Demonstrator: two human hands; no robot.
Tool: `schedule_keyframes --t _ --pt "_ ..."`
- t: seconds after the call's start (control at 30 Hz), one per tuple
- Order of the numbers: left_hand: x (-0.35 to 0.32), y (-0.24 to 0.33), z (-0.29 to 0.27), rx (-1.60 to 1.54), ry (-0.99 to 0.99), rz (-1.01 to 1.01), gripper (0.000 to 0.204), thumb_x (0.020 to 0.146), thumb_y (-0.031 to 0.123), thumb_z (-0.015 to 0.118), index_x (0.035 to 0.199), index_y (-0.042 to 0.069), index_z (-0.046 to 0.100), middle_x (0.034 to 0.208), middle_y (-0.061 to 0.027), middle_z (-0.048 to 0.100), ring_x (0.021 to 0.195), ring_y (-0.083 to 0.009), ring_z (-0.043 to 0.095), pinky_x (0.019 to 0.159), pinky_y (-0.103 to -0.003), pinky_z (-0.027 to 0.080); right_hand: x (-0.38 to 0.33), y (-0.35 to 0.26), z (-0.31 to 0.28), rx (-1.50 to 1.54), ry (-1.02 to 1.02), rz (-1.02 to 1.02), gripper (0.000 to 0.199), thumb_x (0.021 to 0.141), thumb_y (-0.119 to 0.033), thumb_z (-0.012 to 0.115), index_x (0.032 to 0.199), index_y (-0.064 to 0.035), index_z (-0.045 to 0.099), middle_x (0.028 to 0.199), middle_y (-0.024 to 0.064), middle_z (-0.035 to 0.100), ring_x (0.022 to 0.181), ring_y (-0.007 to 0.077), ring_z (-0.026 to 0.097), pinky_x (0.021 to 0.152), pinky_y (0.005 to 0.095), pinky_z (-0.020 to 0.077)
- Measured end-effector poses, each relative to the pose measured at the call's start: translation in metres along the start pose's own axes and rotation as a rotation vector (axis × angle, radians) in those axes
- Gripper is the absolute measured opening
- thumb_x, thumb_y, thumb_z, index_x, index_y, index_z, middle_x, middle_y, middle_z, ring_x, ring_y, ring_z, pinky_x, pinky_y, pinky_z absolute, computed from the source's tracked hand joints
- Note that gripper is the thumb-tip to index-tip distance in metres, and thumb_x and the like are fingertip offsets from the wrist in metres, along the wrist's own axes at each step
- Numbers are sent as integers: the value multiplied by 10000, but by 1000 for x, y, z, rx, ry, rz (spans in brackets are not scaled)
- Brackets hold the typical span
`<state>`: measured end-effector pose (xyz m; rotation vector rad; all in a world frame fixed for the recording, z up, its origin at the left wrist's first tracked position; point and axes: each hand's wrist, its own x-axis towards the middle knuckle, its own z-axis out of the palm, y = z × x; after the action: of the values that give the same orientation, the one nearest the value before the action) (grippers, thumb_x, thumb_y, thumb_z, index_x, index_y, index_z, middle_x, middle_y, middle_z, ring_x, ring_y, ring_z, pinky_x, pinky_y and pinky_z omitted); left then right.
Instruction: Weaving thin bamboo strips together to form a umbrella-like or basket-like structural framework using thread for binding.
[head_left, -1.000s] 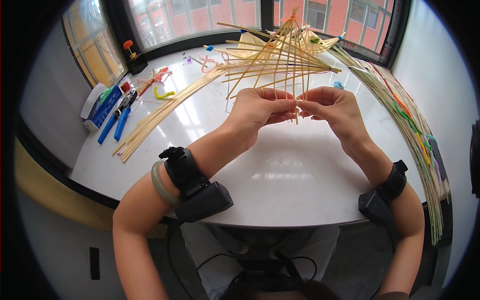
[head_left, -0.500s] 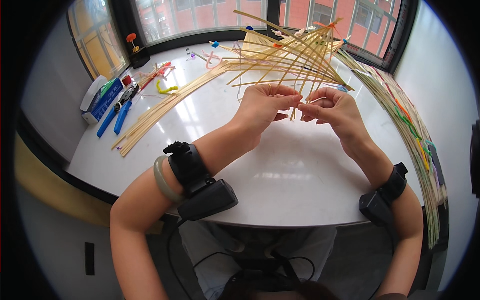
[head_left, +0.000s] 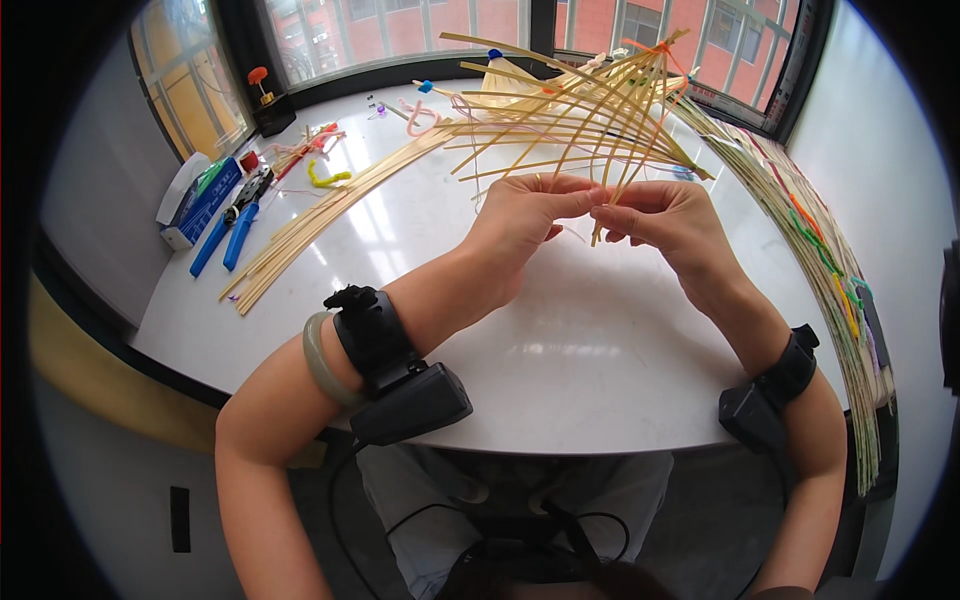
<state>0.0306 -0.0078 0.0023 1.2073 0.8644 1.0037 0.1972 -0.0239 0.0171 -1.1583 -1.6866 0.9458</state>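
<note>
Tan strips (head_left: 600, 128) | both hands (head_left: 672, 212) pinched on lower ends | fingers (head_left: 575, 203) hide which strips each grips

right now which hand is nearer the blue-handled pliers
Left. The left hand is to the right of the blue-handled pliers, across the loose pale strips; the right hand is farther right, past the left hand.

I watch from one head-worn fisheye. It looks down past both forearms (head_left: 455, 295), near the surface (head_left: 545, 400).
</note>
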Motion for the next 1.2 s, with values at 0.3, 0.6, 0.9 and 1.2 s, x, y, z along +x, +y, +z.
schedule_keyframes --t 0.3,0.6,0.9,1.2 --pt "0 -1 -2 14 -50 -44 200 774 242 634 928 115 633 903 29 598 843 -75 446 769 -263 284 0 -5 -4 48 -153 144 183 787 -193 639 826 -14 650 701 17 598 661 65 530 612 195 421" --pt "-1 1 4 -70 -79 -94 313 800 370 603 989 121 581 872 33 559 858 -85 440 773 -255 335 1 0 -8 16 -107 121 207 793 -260 626 828 -58 658 705 6 605 686 55 529 595 198 373" --pt "-5 3 -2 10 236 165 247 792 262 629 936 64 594 888 -45 616 835 -123 549 772 -282 436 2 -1 -11 -77 77 195 209 776 -287 643 825 -85 665 708 -4 621 679 54 544 602 203 382" --pt "-9 3 4 -23 140 51 156 784 159 625 908 74 585 868 -35 624 864 -112 567 766 -284 444 1 3 -5 57 38 48 209 794 -211 625 841 -9 655 694 49 621 640 92 559 618 214 450"
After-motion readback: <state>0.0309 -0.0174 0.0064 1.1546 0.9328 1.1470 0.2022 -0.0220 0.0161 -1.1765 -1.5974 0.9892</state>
